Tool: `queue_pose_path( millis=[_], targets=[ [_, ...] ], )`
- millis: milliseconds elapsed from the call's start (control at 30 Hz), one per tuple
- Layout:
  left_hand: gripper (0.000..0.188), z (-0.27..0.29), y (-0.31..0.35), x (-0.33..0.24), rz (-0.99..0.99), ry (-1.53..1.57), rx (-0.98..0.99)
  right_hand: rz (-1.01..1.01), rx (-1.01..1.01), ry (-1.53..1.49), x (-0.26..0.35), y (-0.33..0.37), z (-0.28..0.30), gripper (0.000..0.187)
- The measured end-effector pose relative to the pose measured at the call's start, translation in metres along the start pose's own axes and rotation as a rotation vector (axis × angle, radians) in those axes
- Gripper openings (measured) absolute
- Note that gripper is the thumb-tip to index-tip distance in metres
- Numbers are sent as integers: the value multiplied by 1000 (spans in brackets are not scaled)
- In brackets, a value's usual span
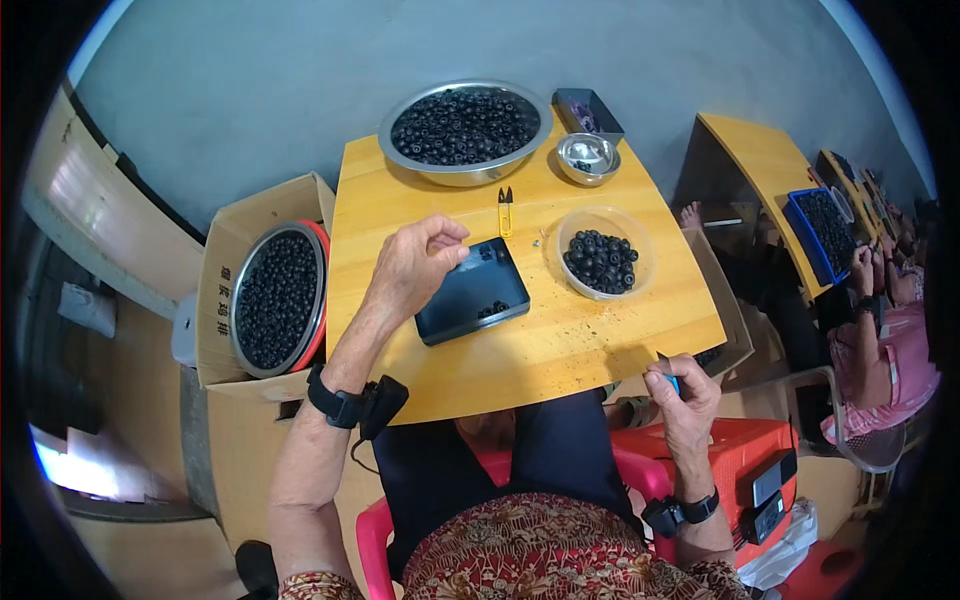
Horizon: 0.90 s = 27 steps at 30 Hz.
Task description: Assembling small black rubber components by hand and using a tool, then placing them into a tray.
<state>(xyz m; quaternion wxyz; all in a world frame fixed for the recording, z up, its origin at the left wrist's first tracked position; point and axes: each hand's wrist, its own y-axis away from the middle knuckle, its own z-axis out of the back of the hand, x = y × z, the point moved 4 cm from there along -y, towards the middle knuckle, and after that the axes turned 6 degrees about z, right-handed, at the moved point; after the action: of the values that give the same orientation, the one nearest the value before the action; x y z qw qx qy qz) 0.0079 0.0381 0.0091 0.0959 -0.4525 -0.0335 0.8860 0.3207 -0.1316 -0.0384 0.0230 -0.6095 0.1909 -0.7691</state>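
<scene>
My left hand [412, 262] hovers over the left side of a dark shallow tray [465, 322], its fingers curled in a pinch; whatever they hold is hidden. A few black beads [493, 309] lie in the tray's near right part, and several more sit by its far edge. At the table's near right edge, my right hand [686, 405] is closed around a small blue-handled knife [672, 383] with its dark blade pointing up. Between the hands stands a clear plastic tub [648, 262] with round black beads [600, 262]. Yellow thread snips [505, 215] lie beyond the tray.
A large steel basin [392, 155] of black beads, a small steel bowl [590, 176] and a dark box [612, 128] occupy the table's far side. A cardboard box [215, 335] at left bears another bead-filled basin [235, 318]. At right, another person [880, 365] works beside a blue tray [800, 225].
</scene>
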Motion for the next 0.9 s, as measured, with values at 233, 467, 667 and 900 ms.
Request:
queue_pose_path(
  millis=[233,467,667,900],
  targets=[
    [21,-2,-19,-8,-11,87,115,-84,49,-4,-20,-12,-21,8],
    [17,1,-11,10,10,-114,213,-171,-6,-34,-32,-17,-24,6],
    [30,-23,13,13,-236,-338,577,-156,74,51,-31,-19,-35,5],
    [39,-40,3,41,-324,-214,656,-150,88,91,-24,-20,-41,6]
  ],
)
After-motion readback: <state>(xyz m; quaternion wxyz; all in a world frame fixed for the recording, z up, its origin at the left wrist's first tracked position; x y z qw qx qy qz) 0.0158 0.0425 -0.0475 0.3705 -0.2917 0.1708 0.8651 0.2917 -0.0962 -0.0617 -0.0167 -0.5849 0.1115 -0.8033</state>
